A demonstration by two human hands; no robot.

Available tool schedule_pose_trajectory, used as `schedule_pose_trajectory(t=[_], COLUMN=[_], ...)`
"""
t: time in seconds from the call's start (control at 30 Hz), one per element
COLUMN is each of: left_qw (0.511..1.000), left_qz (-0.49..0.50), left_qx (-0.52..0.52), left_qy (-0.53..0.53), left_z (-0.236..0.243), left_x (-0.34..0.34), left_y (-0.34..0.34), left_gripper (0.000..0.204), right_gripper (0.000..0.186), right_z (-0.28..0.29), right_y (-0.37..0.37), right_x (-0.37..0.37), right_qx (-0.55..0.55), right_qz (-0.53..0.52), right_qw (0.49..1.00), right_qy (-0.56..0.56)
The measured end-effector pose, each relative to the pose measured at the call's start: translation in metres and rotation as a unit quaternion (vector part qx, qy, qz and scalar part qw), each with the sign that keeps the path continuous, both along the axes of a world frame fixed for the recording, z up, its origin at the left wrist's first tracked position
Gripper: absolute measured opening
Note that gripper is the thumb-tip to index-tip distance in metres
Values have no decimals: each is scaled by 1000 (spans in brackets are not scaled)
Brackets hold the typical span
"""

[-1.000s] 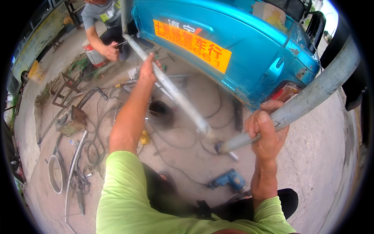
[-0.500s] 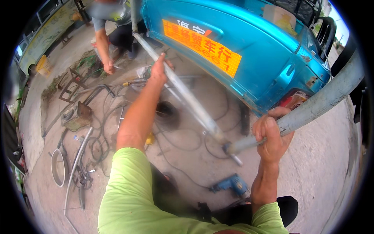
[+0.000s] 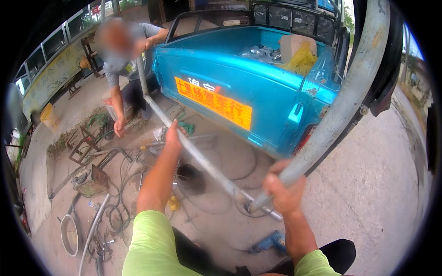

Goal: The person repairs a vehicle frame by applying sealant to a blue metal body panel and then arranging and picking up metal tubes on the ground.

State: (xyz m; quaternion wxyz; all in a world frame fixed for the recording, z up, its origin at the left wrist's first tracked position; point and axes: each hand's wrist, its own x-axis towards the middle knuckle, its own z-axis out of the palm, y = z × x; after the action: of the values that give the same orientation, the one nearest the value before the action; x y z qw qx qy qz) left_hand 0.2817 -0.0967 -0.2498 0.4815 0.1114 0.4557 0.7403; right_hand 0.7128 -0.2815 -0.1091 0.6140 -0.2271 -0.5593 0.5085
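My left hand [image 3: 175, 133] is closed round a long pale metal pipe [image 3: 209, 170], which runs diagonally from an upright post at the back down toward me. My right hand [image 3: 283, 186] grips a thicker grey pipe [image 3: 338, 110] that rises steeply to the upper right. The lower ends of the two pipes meet at a joint [image 3: 248, 206], with a thin tube sticking out beside it. A blue power drill [image 3: 271, 241] lies on the concrete below my right arm. A co-worker [image 3: 122, 69] in a grey T-shirt crouches by the upright post, one hand raised at it, the other hanging low.
The turquoise cargo bed [image 3: 271, 133] of a vehicle stands behind the pipes, holding bags. Cables, scrap tubes, a metal ring [image 3: 69, 234], a rusty box [image 3: 90, 179], a dark round container [image 3: 188, 177] and a yellow bucket [image 3: 49, 117] lie or stand around on the ground.
The view has tilted up, showing more of the cargo bed. My grips and both pipes have shifted slightly left in the picture. The co-worker has leaned in, one arm now up at the post.
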Motion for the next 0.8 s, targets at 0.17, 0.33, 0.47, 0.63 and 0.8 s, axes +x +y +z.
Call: schedule_pose_trajectory(t=[0.17, 0.33, 0.47, 0.63, 0.8], left_qw=[1000, 1000, 999, 997, 996], left_qz=[0, -4, -18, 41, 78], left_qx=[9, 18, 44, -2, 22], left_qy=[5, -8, -19, -65, -23], left_z=[-1, -17, -44, 3, -6], left_x=[0, -25, -41, -2, -70], left_y=[-16, -31, -35, -63, -58], left_gripper=[37, 22, 17, 30, 30], right_gripper=[16, 15, 17, 17, 13], right_z=[-3, 3, 9, 17, 30], right_y=[-2, -9, -8, -4, 2], right_x=[1, 1, -4, -27, -43], right_qx=[-20, -19, -20, -62, -1], right_qz=[13, 1, 9, 19, 69], right_qw=[999, 994, 992, 990, 997], right_qy=[-39, -112, -128, -124, -36])
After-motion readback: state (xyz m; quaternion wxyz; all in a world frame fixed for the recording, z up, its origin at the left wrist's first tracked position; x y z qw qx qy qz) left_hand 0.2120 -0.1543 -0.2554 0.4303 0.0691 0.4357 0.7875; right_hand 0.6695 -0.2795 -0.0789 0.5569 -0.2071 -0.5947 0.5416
